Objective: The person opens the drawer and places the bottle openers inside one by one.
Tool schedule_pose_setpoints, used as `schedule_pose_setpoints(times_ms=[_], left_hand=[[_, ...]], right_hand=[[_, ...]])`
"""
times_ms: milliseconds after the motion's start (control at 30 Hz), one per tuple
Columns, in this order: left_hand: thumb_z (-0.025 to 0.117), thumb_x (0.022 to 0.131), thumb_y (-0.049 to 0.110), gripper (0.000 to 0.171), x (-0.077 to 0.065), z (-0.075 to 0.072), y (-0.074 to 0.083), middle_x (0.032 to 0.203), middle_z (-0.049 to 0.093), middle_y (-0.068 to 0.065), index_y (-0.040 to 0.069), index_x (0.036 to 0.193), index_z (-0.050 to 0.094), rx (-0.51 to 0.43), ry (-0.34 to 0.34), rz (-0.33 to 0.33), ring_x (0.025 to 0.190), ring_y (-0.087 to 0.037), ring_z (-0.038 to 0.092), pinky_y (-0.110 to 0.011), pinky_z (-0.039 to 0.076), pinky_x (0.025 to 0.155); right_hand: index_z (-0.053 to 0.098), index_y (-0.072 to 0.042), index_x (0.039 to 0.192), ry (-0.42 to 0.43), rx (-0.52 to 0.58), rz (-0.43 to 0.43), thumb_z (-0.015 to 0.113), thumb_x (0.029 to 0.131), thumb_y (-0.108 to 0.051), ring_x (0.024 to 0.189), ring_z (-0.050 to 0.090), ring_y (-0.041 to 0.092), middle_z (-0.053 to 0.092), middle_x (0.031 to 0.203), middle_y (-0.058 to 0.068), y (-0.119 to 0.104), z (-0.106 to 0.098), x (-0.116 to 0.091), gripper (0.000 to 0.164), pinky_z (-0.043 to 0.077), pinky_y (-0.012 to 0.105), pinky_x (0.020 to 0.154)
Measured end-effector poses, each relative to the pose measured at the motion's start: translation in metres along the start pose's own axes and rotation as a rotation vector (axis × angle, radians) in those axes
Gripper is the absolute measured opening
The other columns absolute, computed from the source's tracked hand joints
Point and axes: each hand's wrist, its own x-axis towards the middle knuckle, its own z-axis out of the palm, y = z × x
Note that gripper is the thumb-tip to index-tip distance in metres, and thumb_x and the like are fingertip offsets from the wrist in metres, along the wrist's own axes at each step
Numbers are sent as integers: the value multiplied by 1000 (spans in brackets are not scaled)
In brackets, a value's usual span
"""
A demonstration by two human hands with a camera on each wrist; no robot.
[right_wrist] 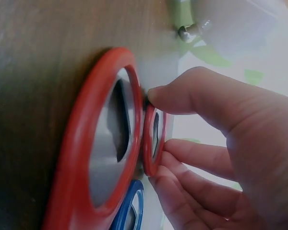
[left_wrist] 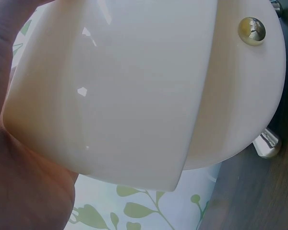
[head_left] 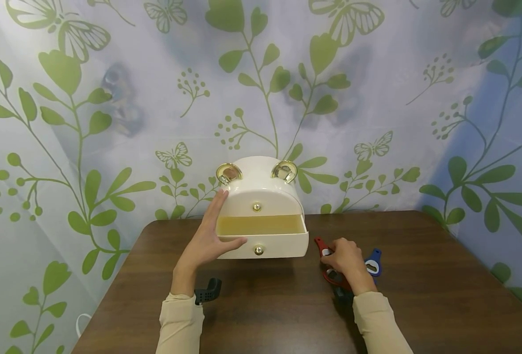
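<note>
A cream box (head_left: 257,169) with gold ears stands at the back of the table, its lower drawer (head_left: 283,245) pulled out. My left hand (head_left: 203,243) rests along the box's left side, its fingers straight and the thumb reaching across the drawer front. In the left wrist view, the cream surface (left_wrist: 139,91) lies against the palm. My right hand (head_left: 346,256) pinches a red bottle opener (right_wrist: 149,165) between thumb and fingers. Closer to the right wrist camera lies another red bottle opener (right_wrist: 69,182). Just right of this hand is a blue bottle opener (head_left: 374,260).
The brown wooden table (head_left: 269,314) runs up to a leaf-patterned cloth (head_left: 154,123) behind the box. Gold knobs (head_left: 259,250) stick out from the drawer fronts. The inside of the open drawer (head_left: 261,225) looks yellowish.
</note>
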Motion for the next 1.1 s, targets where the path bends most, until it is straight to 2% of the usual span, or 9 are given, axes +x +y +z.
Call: schedule_pose_setpoints(times_ms=[167,433,567,833,1100], left_hand=[[90,79,41,121,0,-1,1,174,3,6,39,166,6,6,3,2,160,-23,7,-66,25,120],[90,80,39,121,0,0,2,175,1,4,40,166,6,-3,-4,6,160,-23,5,-66,25,120],[90,80,39,120,-1,0,1,175,0,5,41,166,5,-3,-4,8,161,-24,4,-67,24,120],[90,80,39,121,-1,-1,2,174,0,6,40,166,5,-7,-4,1,161,-23,4,-67,23,120],[90,80,39,120,-1,-1,3,174,0,8,39,166,6,-3,-4,9,160,-25,5,-68,24,120]], right_hand=[[76,-6,90,39,-6,-40,81,77,-22,73,56,26,66,77,6,-2,-2,2,21,48,44,69],[75,1,117,104,10,-92,80,80,-24,87,65,31,74,100,15,-14,-12,0,44,54,55,82],[75,1,118,146,27,-106,80,81,-24,92,66,32,73,102,15,-22,-21,-4,45,53,57,85],[76,-1,116,275,46,-162,78,81,-25,90,65,32,71,100,17,-37,-39,-12,42,52,58,83],[75,-3,120,383,89,-227,77,82,-26,100,67,36,71,112,20,-53,-53,-23,44,52,60,89]])
